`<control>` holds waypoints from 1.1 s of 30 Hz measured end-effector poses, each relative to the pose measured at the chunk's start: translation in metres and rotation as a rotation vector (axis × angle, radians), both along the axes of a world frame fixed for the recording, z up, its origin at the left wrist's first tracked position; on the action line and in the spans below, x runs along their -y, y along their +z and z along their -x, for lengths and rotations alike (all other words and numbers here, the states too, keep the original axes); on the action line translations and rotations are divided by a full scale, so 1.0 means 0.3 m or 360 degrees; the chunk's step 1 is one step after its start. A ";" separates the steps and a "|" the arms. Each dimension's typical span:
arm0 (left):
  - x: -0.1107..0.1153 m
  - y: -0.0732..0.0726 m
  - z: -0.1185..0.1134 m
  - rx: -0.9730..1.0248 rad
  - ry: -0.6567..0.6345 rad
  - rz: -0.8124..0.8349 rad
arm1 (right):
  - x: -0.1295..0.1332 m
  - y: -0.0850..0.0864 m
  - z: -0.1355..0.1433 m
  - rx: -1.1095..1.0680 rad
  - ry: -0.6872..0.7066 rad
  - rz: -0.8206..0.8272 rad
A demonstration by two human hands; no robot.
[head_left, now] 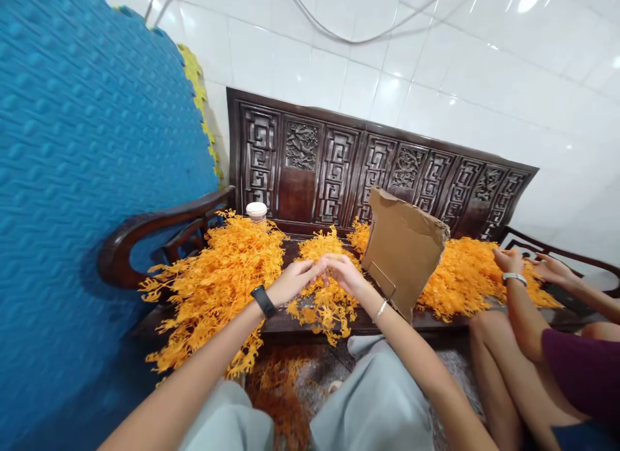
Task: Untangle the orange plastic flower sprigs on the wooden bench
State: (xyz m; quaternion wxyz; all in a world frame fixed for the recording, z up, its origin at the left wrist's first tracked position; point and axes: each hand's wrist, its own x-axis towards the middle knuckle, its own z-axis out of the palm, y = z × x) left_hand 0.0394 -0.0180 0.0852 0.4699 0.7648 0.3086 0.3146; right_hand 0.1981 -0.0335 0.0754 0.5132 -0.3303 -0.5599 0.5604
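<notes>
My left hand (pixel 296 280), with a black band on its wrist, and my right hand (pixel 345 274), with a light bracelet, meet fingertip to fingertip. Both are closed in a pinch; whatever lies between the fingers is too small or hidden to make out. Just beneath them is a small pile of orange branching pieces (pixel 329 305), plastic by their look, spread on the dark wooden bench. To the left, a larger orange heap (pixel 217 276) spills over the bench's front edge. A brown cardboard sheet (pixel 404 251) stands upright right of my right hand.
A white-lidded cup (pixel 256 210) stands behind the left heap. The carved bench back (pixel 298 196) runs along a tiled wall. Blue foam matting (pixel 97 147) rises at left. Beyond the cardboard, another person's hands (pixel 511 262) work at another orange heap (pixel 460 276). Orange bits (pixel 281 380) lie below the bench.
</notes>
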 end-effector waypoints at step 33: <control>0.073 -0.067 0.080 0.0729 0.0205 0.0795 | -0.015 -0.111 0.016 0.0244 -0.0208 0.0019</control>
